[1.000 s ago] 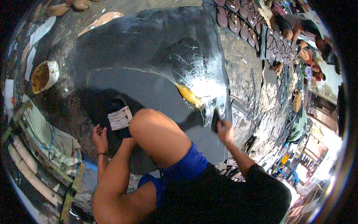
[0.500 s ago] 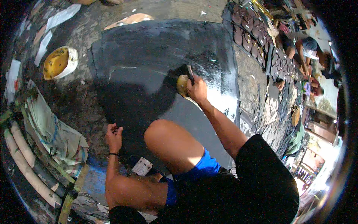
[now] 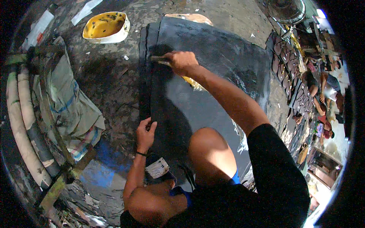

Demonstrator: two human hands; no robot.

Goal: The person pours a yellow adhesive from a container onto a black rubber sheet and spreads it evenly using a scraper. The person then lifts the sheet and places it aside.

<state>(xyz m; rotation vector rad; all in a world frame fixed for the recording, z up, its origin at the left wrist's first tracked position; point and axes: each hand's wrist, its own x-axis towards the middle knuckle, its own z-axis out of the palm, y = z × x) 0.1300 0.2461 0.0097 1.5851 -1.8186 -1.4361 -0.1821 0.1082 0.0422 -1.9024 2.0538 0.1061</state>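
A broad black sheet (image 3: 213,49) lies on the floor before me, with a wet shine on part of it and another dark layer's edge at its left. My right hand (image 3: 183,62) is closed round a short, narrow brush-like tool (image 3: 161,60), whose end is over the sheet's left edge. Just below my right forearm a yellow, lumpy thing (image 3: 195,84) shows on the sheet, mostly hidden by the arm. My left hand (image 3: 146,133) is at the sheet's near left edge, fingers curled and thumb close to them, gripping that edge.
A white tub (image 3: 118,38) with a yellow, black-spotted inside stands at the far left. Pale cloth (image 3: 74,102) and long rolls (image 3: 23,114) lie at left. Rows of dark sandal-shaped pieces (image 3: 283,57) are at right, with people (image 3: 329,91) sitting beyond. A fan (image 3: 287,11) stands far right.
My right hand has swept with the tool from the shiny right part of the sheet to its left edge. The view has swung left; my left hand stays by the near left edge.
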